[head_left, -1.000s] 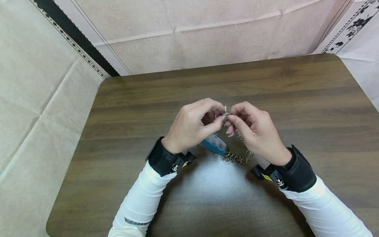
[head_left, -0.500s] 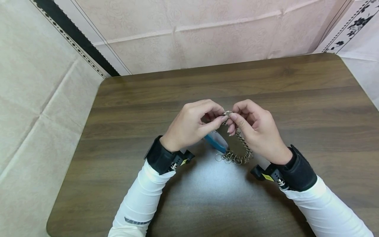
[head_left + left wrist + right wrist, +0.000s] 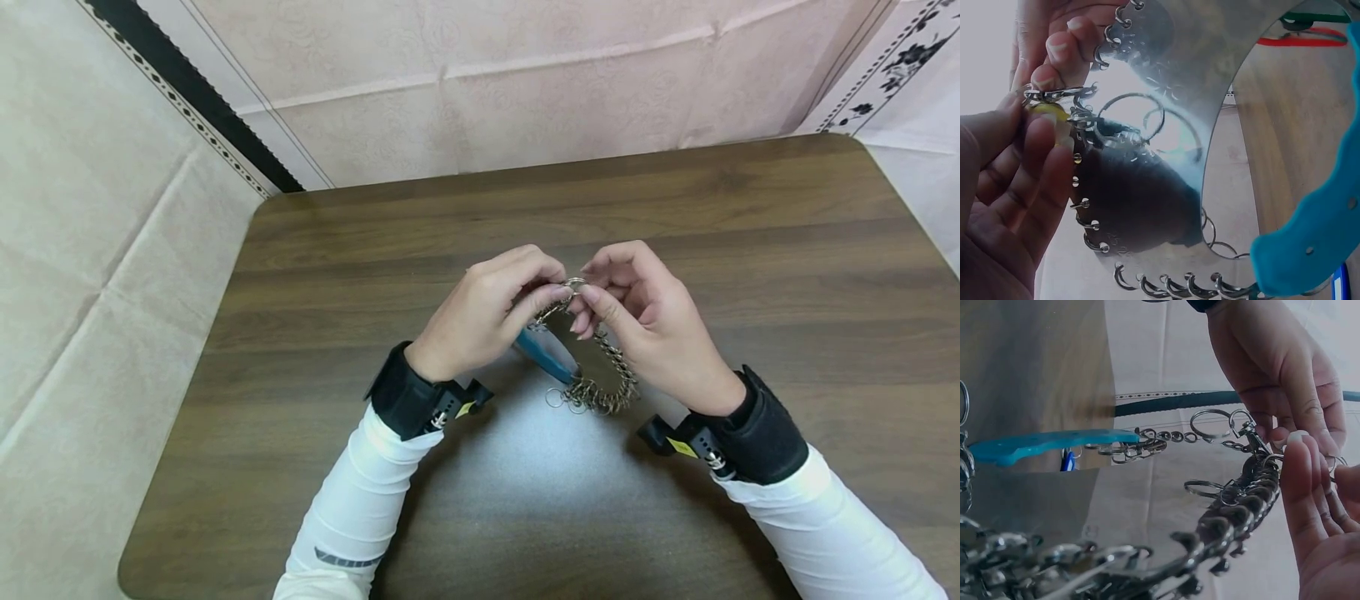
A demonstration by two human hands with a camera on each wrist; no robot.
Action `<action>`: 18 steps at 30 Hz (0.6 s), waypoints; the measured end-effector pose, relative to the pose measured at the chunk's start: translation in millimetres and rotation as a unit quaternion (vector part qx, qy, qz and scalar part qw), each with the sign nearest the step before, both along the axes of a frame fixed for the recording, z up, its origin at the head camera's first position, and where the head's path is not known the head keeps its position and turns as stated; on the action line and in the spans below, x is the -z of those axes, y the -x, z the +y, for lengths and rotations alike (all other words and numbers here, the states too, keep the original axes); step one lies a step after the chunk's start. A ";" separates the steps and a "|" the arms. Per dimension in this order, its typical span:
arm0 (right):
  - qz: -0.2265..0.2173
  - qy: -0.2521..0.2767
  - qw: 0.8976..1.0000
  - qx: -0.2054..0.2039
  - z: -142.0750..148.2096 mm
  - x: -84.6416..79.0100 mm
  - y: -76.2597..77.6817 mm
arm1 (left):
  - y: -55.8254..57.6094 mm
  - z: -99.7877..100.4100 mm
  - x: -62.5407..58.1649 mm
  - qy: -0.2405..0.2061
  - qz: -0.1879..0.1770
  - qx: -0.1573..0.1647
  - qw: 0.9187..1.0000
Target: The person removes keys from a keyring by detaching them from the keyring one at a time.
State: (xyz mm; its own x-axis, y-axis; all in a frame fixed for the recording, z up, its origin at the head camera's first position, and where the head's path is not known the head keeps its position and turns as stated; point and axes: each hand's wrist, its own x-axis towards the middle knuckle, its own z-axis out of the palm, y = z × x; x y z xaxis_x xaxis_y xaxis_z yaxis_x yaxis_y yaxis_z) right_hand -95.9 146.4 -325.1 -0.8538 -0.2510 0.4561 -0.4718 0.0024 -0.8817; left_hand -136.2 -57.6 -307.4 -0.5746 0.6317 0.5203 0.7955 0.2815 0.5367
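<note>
A shiny metal plate [image 3: 1141, 206] with a blue handle [image 3: 1316, 225] has several split key rings [image 3: 611, 396] hooked through holes along its rim. My left hand [image 3: 483, 312] pinches a small metal ring at the far rim between thumb and fingers. From the other side my right hand [image 3: 648, 325] meets it, thumb and fingers pinching at a key ring [image 3: 575, 283]. Something small and yellow [image 3: 1047, 111] shows among the left fingers in the left wrist view. Larger loose rings [image 3: 1132, 119] and a swivel clasp [image 3: 1249, 430] hang close by. Fingers partly hide the pinched rings.
The brown wooden table [image 3: 337, 275] lies under both hands. Pale patterned cloth [image 3: 525, 92] rises behind its far edge. In the left wrist view, a red-handled item [image 3: 1304, 37] and a small blue item [image 3: 1339, 281] show past the handle.
The right hand has lifted slightly, its index finger raised and straightened. More of the ringed rim now shows below the left thumb, and the pinched ring has turned a little.
</note>
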 end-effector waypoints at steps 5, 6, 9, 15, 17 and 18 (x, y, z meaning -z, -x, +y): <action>0.010 -0.033 0.999 0.011 0.1 -1.3 -0.9 | -0.7 1.6 0.2 0.004 -0.003 -0.008 1.000; 0.015 -0.038 0.999 0.015 -0.2 -1.4 -1.0 | -0.8 2.0 0.5 0.004 -0.003 -0.009 1.000; 0.031 -0.050 0.998 0.025 -1.4 -1.4 -1.4 | -1.3 3.5 1.0 0.006 -0.002 -0.011 1.000; 0.064 -0.067 0.995 0.035 -3.1 -0.7 -1.7 | -2.4 4.7 0.3 0.003 -0.006 -0.014 1.000; 0.068 -0.077 0.994 0.035 -3.0 -0.9 -1.8 | -2.7 4.6 -0.1 -0.001 -0.010 -0.012 1.000; 0.067 -0.083 0.994 0.034 -2.7 -1.1 -2.0 | -2.9 4.6 -0.3 -0.002 -0.012 -0.010 1.000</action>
State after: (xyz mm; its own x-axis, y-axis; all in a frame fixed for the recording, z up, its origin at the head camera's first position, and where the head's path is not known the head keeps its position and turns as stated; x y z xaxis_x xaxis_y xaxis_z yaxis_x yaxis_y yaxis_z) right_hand -94.0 143.7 -324.0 -0.8059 -0.2753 0.5241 -0.5786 0.1786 -0.7958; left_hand -133.3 -53.0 -307.2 -0.5994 0.6172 0.5096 0.7768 0.2950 0.5564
